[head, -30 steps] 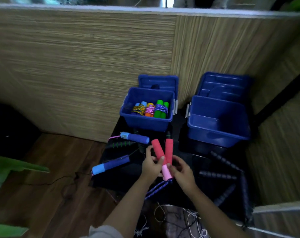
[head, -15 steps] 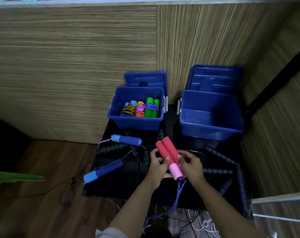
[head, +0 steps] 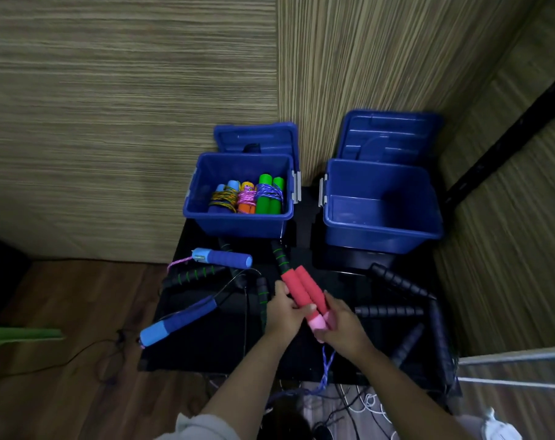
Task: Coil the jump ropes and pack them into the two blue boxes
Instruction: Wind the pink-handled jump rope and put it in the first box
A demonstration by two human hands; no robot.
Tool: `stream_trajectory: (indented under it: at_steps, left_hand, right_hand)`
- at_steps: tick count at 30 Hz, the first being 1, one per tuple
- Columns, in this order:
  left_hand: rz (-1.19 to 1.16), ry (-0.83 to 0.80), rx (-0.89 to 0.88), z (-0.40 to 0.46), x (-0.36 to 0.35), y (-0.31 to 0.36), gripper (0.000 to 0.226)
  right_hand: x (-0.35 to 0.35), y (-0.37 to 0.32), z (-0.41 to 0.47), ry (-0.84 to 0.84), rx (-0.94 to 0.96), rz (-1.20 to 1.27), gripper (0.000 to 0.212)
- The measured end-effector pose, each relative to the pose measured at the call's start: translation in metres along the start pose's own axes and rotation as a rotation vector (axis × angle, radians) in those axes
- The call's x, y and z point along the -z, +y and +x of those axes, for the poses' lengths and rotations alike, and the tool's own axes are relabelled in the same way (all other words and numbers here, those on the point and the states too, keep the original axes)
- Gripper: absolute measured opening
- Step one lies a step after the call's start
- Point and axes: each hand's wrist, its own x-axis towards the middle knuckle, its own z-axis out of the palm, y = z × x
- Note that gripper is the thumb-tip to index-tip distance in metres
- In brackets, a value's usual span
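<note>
Both hands hold a pair of red foam jump-rope handles (head: 303,290) side by side over a black table (head: 206,344). The left hand (head: 284,312) wraps their middle; the right hand (head: 341,328) grips their pink near ends, a purple cord (head: 327,366) hanging below. Beyond, the left blue box (head: 238,222) holds three coiled ropes; the right blue box (head: 381,233) sits beside it.

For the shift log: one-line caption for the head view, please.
Both hands, left hand and right hand, hold paired red handles; three coiled ropes fill the left blue box.
</note>
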Motion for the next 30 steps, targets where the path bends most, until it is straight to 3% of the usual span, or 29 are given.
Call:
stream_trajectory:
  at_steps: [2,6,10,14,16,19,23,30]
  left_hand:
    - [0.116,-0.033,-0.037,0.006,0.01,0.002,0.039]
    - [0.496,-0.032,-0.117,0.011,0.028,0.005,0.052]
    - [0.897,0.093,-0.563,0.016,0.034,0.005,0.068]
    - [1.122,-0.169,-0.9,0.031,0.027,0.001,0.055]
    - [1.188,-0.252,-0.982,0.038,0.027,-0.003,0.054]
    - [1.203,-0.359,-1.006,0.046,0.032,-0.002,0.065]
    - [1.482,-0.512,-0.888,0.049,0.03,0.02,0.089]
    - [1.645,-0.521,-0.91,0.043,0.014,0.035,0.085]
  right_hand:
    - [-0.006,-0.001,0.001,0.014,0.023,-0.057,0.096]
    - [-0.011,0.002,0.002,0.026,-0.025,-0.133,0.108]
    - [0.004,0.008,0.003,-0.001,0.041,-0.245,0.114]
    - [0.016,0.012,0.004,-0.079,0.128,-0.372,0.112]
    - [0.016,0.013,0.004,-0.093,0.16,-0.389,0.111]
    - [0.013,0.013,0.0,-0.098,0.17,-0.403,0.109]
    - [0.008,0.015,-0.002,-0.044,0.11,-0.398,0.107]
    - [0.001,0.015,-0.009,0.076,0.082,-0.548,0.099]
